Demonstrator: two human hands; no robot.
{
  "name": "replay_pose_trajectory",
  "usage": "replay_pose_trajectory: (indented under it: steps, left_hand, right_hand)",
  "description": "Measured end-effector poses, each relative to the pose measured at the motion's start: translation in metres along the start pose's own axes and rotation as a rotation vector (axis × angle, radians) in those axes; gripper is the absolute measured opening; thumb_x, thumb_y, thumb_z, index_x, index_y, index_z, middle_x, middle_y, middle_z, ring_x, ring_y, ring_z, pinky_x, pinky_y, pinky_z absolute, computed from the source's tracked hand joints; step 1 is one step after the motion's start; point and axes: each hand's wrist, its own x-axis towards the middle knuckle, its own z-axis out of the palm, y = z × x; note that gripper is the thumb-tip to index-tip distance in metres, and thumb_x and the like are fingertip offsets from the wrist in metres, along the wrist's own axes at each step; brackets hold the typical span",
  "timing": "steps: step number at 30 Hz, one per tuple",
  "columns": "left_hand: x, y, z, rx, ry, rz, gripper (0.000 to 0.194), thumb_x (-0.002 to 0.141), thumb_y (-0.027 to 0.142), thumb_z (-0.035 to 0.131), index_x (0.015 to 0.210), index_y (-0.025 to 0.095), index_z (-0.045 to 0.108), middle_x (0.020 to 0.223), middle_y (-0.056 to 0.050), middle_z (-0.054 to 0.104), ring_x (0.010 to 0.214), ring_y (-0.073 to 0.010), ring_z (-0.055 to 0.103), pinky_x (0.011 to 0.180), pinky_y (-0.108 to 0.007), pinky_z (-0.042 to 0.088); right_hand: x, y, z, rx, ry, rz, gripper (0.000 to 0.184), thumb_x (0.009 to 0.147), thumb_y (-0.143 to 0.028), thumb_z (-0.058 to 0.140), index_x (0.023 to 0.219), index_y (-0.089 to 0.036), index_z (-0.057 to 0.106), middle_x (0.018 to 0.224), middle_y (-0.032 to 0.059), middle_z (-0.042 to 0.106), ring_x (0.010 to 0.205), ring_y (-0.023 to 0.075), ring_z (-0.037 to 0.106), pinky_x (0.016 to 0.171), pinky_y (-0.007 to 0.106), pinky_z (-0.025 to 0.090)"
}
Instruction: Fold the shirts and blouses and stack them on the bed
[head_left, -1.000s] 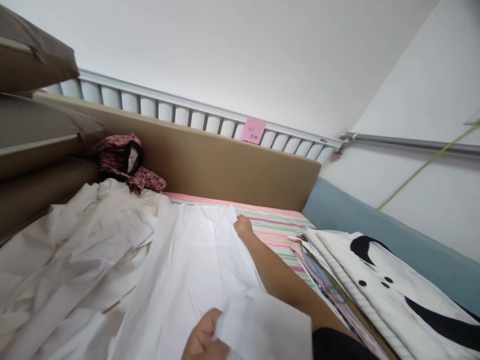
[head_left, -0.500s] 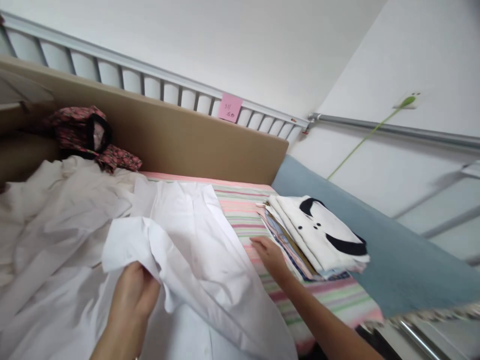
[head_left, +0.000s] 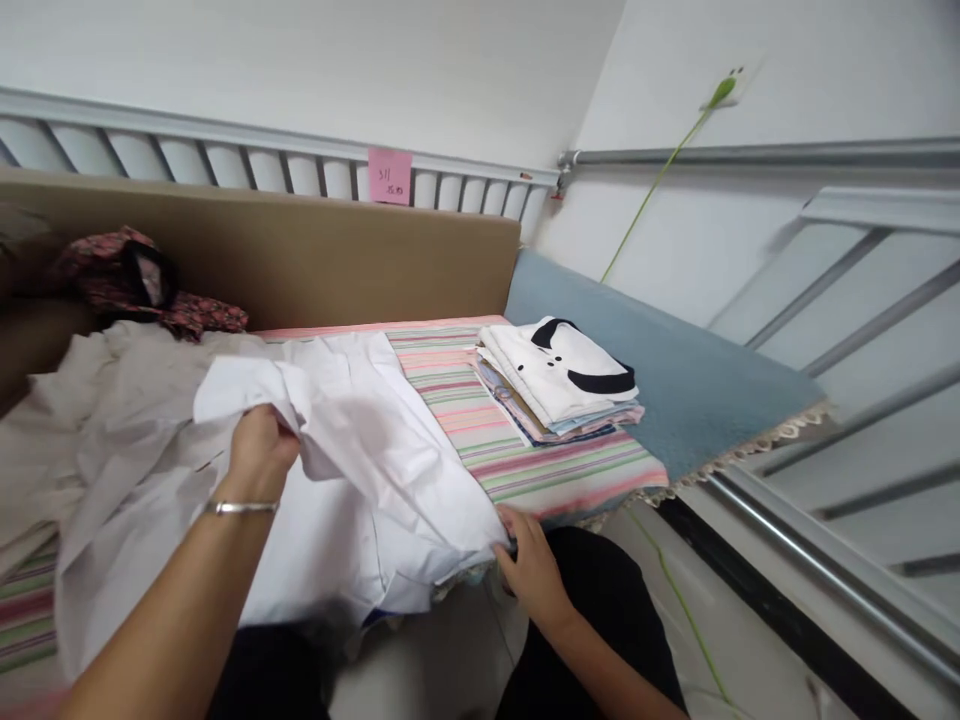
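Observation:
A white shirt (head_left: pixel 360 450) lies spread over the striped sheet (head_left: pixel 517 455) of a bed. My left hand (head_left: pixel 259 450), with a bracelet on the wrist, is closed on a bunched fold of the shirt and holds it up a little. At the near edge of the bed my right hand (head_left: pixel 529 560) pinches the shirt's lower right edge. A heap of crumpled white cloth (head_left: pixel 97 430) lies to the left of the shirt.
A stack of folded clothes (head_left: pixel 559 380), topped by a white piece with black marks, sits on the sheet at right. A dark floral garment (head_left: pixel 124 280) lies against the tan headboard (head_left: pixel 315 260). A blue mat (head_left: pixel 675 380) and metal rails (head_left: pixel 825 320) border the right side.
My right hand drew back from beside the folded stack to the near edge and took hold of the shirt. My left hand moved up with the fold. The view swung right and back.

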Motion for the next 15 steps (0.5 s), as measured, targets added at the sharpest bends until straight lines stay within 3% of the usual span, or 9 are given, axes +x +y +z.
replay_pose_trajectory:
  steps: [4, 7, 10, 15]
  left_hand:
    - [-0.004, 0.043, 0.058, 0.077, -0.116, 0.118, 0.023, 0.082, 0.01, 0.038, 0.096, 0.003, 0.055, 0.106, -0.007, 0.066, 0.095, -0.0118, 0.059, 0.086, -0.029, 0.048]
    - [-0.009, 0.066, 0.089, 0.104, -0.179, 0.18, 0.022, 0.084, 0.009, 0.037, 0.097, -0.001, 0.052, 0.111, -0.009, 0.063, 0.1, -0.0127, 0.057, 0.089, -0.031, 0.046]
    - [-0.014, 0.078, 0.1, 0.106, -0.188, 0.224, 0.019, 0.081, 0.005, 0.043, 0.098, 0.0, 0.052, 0.113, -0.008, 0.063, 0.102, -0.0128, 0.057, 0.091, -0.033, 0.045]
    - [-0.018, 0.096, 0.094, 0.176, -0.139, 0.275, 0.021, 0.08, 0.006, 0.047, 0.1, 0.005, 0.051, 0.113, -0.002, 0.063, 0.103, -0.0144, 0.057, 0.09, -0.038, 0.047]
  right_hand:
    - [0.004, -0.01, -0.001, -0.026, 0.005, 0.038, 0.036, 0.076, -0.017, 0.05, 0.112, -0.017, 0.051, 0.103, 0.0091, 0.057, 0.1, 0.0224, 0.052, 0.089, 0.035, 0.043]
    - [0.001, -0.014, -0.004, -0.063, -0.016, 0.075, 0.038, 0.075, -0.02, 0.054, 0.113, -0.018, 0.05, 0.103, 0.0082, 0.057, 0.098, 0.022, 0.053, 0.086, 0.033, 0.043]
    - [-0.006, -0.015, -0.004, -0.082, -0.065, 0.135, 0.028, 0.076, -0.025, 0.056, 0.102, -0.02, 0.052, 0.097, 0.0057, 0.059, 0.091, 0.0199, 0.056, 0.077, 0.029, 0.044]
    - [-0.016, -0.021, 0.003, -0.132, -0.192, 0.224, 0.019, 0.079, -0.035, 0.055, 0.091, -0.02, 0.054, 0.092, 0.0037, 0.064, 0.081, 0.0175, 0.061, 0.064, 0.024, 0.04]
